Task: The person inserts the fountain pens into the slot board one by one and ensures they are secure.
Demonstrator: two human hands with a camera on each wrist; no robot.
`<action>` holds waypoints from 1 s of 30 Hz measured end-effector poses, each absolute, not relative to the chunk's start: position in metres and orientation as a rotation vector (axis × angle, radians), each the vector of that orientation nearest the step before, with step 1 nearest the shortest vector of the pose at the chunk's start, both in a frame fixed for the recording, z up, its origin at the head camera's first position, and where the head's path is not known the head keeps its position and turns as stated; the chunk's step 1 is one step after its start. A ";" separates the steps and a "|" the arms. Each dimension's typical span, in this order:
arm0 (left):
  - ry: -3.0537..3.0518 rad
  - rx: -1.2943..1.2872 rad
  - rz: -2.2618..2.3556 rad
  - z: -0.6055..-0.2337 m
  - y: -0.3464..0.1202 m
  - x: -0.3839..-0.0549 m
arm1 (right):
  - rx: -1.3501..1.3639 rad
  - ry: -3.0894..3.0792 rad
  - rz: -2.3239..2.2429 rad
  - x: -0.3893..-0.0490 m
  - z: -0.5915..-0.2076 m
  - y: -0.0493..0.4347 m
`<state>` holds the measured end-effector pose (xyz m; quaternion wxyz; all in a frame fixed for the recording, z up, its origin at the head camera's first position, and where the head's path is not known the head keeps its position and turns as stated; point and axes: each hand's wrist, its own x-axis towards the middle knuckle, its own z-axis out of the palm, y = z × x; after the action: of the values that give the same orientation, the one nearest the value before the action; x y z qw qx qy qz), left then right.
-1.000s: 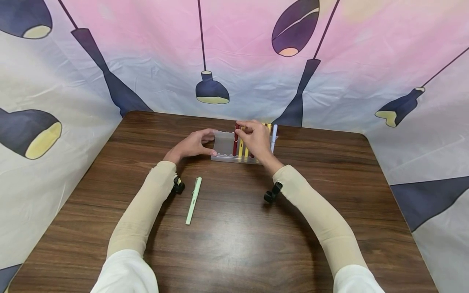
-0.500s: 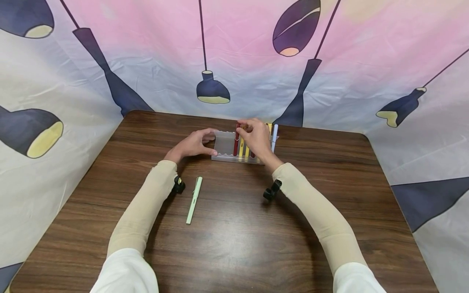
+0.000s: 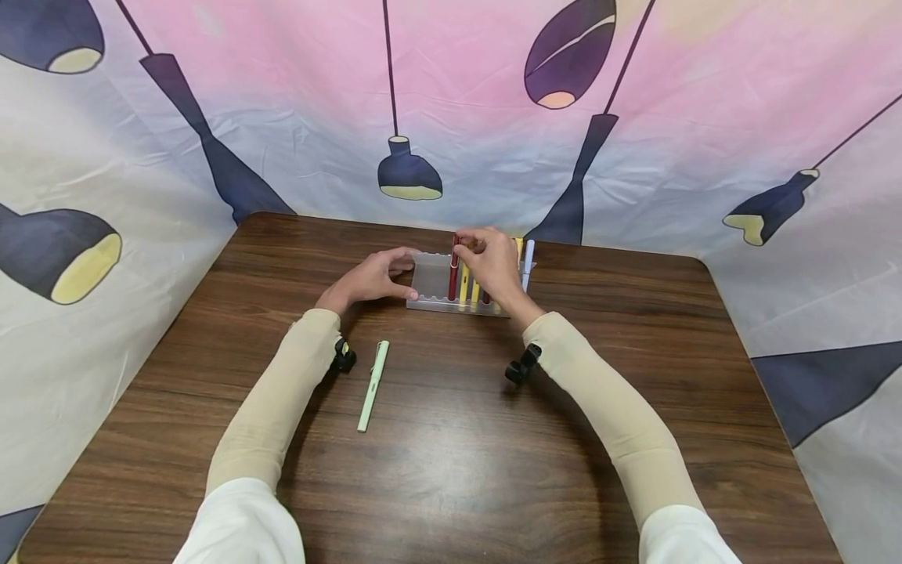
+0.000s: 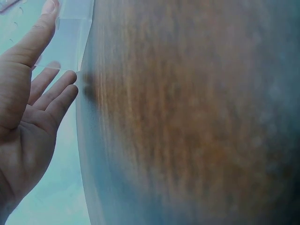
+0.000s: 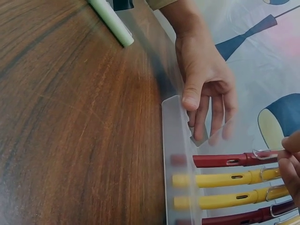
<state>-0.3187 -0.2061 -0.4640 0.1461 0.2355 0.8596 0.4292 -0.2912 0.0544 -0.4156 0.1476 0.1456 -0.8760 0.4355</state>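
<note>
At the table's far side stands a clear plastic pen rack (image 3: 431,277) with a notched front edge. My left hand (image 3: 372,276) holds its left end, thumb at the front corner and fingers behind; in the left wrist view the fingers look nearly straight. With thumb and fingertips, my right hand (image 3: 496,265) pinches the cap end of a dark red pen (image 5: 222,161), which lies in the rack as the leftmost pen. Beside it sit yellow pens (image 5: 220,179), another dark red pen (image 5: 239,218) and, at the right end, a pale blue pen (image 3: 527,265). My right hand partly hides the row.
A light green pen (image 3: 373,386) lies on the brown wooden table (image 3: 451,470), nearer to me and between my forearms. Behind the table's far edge hangs a cloth backdrop (image 3: 317,117) printed with lamps. Bare notches show at the rack's left part.
The dark red pen has shifted very slightly under the right hand's fingertips. The left hand stays at the rack's end, and the green pen lies where it was.
</note>
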 end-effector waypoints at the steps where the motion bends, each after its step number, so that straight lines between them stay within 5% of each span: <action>1: 2.474 0.677 1.236 -0.464 -0.206 -0.318 | 0.419 -2.519 1.255 -0.291 -0.415 0.054; 30: 2.469 0.733 1.254 -0.464 -0.205 -0.319 | 0.682 -2.580 1.623 -0.228 -0.431 0.026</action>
<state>-0.3190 -0.2052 -0.4641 0.1380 0.2533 0.8538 0.4335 -0.2278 0.0259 -0.4312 0.0090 0.2182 -0.8260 0.5196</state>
